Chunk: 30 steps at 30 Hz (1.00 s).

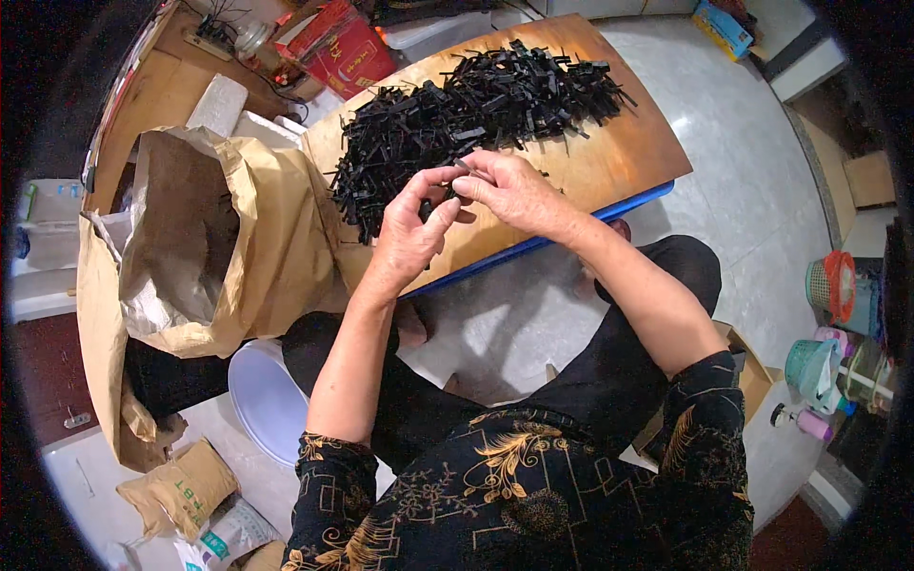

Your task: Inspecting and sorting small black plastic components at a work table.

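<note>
A heap of small black strip-like pieces (476, 105) lies across a wooden board (624, 157) in front of me. Over the near edge of the heap, my two hands meet. My left hand (416, 224) is curled, its thumb and fingers closed around a few of the black pieces, mostly hidden by the fingers. My right hand (509, 190) pinches a thin dark strip (466, 166) between thumb and forefinger, right beside the left fingertips. Whether the strip joins the pieces in the left hand, I cannot tell.
An open brown paper sack (286, 214) stands left of the board. Below it is a white round tub (255, 400). A blue edge (562, 228) shows under the board. A red box (347, 52) sits at the back left, baskets (817, 366) at the far right.
</note>
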Tool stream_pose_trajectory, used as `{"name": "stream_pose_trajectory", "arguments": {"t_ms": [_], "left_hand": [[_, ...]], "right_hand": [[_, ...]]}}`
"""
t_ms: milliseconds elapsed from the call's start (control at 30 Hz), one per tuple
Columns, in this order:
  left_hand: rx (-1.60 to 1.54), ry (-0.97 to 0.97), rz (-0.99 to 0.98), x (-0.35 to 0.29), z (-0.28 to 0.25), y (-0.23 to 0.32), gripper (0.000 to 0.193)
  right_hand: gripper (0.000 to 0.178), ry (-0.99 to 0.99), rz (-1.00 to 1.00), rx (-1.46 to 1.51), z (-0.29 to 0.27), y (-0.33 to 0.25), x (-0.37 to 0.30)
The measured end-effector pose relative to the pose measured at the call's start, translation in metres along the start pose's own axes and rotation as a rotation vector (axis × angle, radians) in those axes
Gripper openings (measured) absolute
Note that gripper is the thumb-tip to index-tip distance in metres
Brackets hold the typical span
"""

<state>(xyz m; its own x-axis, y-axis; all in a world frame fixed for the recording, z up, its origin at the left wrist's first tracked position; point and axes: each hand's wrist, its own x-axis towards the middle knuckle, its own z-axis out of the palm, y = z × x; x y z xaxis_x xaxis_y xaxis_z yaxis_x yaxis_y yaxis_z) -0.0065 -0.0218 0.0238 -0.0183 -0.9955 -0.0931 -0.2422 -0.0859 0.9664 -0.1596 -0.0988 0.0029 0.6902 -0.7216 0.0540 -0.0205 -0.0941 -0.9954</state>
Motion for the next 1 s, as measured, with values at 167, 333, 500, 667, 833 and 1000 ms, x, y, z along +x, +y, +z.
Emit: {"name": "stream_pose_trajectory", "arguments": {"t_ms": [167, 333, 500, 667, 833, 1000], "left_hand": [[-0.160, 0.136, -0.027, 0.002, 0.003, -0.001, 0.030], [-0.134, 0.217, -0.012, 0.001, 0.000, -0.006, 0.029], [-0.114, 0.220, -0.035, 0.004, -0.001, -0.008, 0.030], [-0.113, 0.251, -0.027, 0.005, -0.001, -0.014, 0.030], [-0.128, 0.258, -0.004, 0.008, 0.000, -0.019, 0.029], [-0.086, 0.279, -0.028, 0.008, -0.005, -0.021, 0.029]], "right_hand": [[0.028, 0.082, 0.020, 0.237, 0.014, 0.004, 0.006], [0.043, -0.022, 0.266, 0.411, 0.020, -0.010, -0.005], [0.043, -0.021, 0.278, 0.448, 0.021, -0.007, -0.003], [0.042, -0.001, 0.309, 0.448, 0.028, -0.006, 0.001], [0.039, 0.007, 0.341, 0.439, 0.030, -0.002, 0.006], [0.038, 0.031, 0.383, 0.437, 0.035, -0.003, 0.012]]}}
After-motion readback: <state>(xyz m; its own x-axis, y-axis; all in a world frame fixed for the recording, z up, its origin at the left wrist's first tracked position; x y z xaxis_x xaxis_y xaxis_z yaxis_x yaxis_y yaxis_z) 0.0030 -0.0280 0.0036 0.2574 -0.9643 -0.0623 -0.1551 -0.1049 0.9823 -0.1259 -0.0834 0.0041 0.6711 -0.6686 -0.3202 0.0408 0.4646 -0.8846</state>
